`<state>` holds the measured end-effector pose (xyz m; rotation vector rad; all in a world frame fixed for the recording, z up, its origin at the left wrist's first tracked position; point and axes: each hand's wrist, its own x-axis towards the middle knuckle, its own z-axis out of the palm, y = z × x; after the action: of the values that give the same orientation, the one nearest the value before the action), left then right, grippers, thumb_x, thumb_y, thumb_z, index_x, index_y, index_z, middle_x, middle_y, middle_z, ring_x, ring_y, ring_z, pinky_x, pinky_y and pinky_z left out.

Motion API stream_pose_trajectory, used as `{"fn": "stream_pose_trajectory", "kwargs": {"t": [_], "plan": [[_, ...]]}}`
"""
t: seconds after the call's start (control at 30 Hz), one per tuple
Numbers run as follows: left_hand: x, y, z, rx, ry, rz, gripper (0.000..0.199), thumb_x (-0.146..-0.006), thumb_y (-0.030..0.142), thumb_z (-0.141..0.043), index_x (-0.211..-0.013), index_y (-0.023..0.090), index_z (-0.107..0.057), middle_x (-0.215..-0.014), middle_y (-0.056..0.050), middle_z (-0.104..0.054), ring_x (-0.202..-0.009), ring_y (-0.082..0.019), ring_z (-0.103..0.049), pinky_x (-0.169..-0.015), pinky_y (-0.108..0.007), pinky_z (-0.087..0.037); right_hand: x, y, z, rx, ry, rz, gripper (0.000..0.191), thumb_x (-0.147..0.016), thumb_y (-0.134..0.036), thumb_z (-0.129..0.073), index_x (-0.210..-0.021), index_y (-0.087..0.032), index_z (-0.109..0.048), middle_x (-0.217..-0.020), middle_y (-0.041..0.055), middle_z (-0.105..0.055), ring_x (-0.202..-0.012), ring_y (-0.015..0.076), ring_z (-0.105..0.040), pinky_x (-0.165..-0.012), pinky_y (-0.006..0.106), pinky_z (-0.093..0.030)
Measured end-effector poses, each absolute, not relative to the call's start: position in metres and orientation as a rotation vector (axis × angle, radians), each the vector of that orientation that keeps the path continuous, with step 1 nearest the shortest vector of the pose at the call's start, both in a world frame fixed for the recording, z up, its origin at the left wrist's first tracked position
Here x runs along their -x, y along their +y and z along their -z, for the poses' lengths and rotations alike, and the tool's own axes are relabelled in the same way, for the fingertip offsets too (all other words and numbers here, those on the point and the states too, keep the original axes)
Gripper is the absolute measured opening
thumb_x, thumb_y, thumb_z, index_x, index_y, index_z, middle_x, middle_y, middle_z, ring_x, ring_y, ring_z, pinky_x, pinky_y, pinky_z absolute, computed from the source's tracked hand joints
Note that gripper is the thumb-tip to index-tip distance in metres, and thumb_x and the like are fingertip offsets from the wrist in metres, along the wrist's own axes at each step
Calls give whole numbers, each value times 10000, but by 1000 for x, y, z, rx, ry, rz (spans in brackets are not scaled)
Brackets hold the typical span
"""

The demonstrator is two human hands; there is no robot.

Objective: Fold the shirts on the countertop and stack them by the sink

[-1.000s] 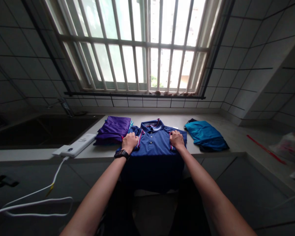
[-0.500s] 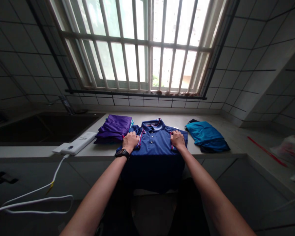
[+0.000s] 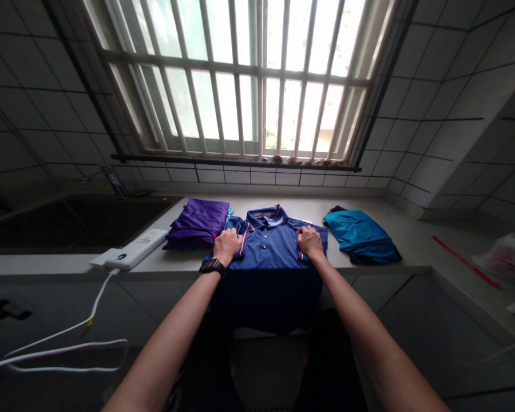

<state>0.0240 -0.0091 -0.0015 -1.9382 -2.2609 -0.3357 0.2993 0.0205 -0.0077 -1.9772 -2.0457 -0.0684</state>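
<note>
A blue polo shirt [image 3: 264, 257] with red-trimmed collar and placket lies on the counter, its lower part hanging over the front edge. My left hand [image 3: 227, 246] is closed on the fabric at the shirt's right shoulder, and a black wristwatch [image 3: 213, 267] sits on that wrist. My right hand [image 3: 310, 241] pinches the fabric on the other shoulder, close to the sleeve edge. A folded purple garment [image 3: 197, 224] lies just left of my left hand. A folded teal garment [image 3: 360, 237] lies to the right of my right hand.
The tiled counter [image 3: 412, 240] runs beneath a barred window [image 3: 236, 86]. On the left are a dark sink [image 3: 111, 220], a faucet [image 3: 114, 182] and a white power strip [image 3: 131, 250] with a trailing white cable [image 3: 68, 349]. A red strip [image 3: 466, 262] and a plastic bag [image 3: 506, 263] lie far right.
The whole view has shifted slightly as my head moved. Both hands stay on the shirt's shoulders, and the shirt and folded garments have not visibly moved.
</note>
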Motion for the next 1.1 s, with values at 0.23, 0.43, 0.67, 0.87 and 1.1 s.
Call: {"fn": "stream_pose_trajectory", "kwargs": {"t": [0.23,0.43,0.67,0.87,1.1], "plan": [[-23,-7,3,1932,-2254,335,416,-997,285,-354,-1169,79,-671,-1166,-211,-717,-1146,-316,-681,-920,-383,-554,-300,22,9,1972,-2044,63,334,-1008,-216,-425,-1207,-168,-690,-1262,134,-675,-1166,251,-612,-949,319,-433],[-24,-8,2,1928,-2254,343,414,-999,289,-361,-1170,77,-673,-1158,-209,-720,-1151,-315,-681,-920,-380,-556,-300,22,9,1973,-2041,58,337,-1007,-215,-420,-1211,-170,-685,-1275,131,-668,-1179,252,-604,-962,324,-431],[-23,-7,3,1932,-2256,344,410,-996,288,-363,-1169,82,-673,-1172,-210,-718,-1152,-315,-679,-927,-381,-555,-300,21,9,1963,-2045,72,328,-1012,-226,-423,-1198,-171,-687,-1263,133,-670,-1173,250,-604,-952,319,-433],[-22,-6,5,1937,-2245,348,414,-996,292,-359,-1167,82,-672,-1171,-212,-715,-1150,-318,-679,-929,-387,-553,-300,22,10,1962,-2061,88,329,-1003,-221,-425,-1207,-170,-678,-1265,134,-667,-1175,256,-599,-951,331,-435],[-23,-6,5,1925,-2255,353,419,-996,293,-350,-1155,82,-675,-1159,-215,-716,-1140,-321,-684,-917,-386,-552,-300,22,9,1970,-2062,94,340,-1000,-218,-416,-1212,-169,-677,-1269,140,-664,-1173,260,-599,-950,335,-439]]}}
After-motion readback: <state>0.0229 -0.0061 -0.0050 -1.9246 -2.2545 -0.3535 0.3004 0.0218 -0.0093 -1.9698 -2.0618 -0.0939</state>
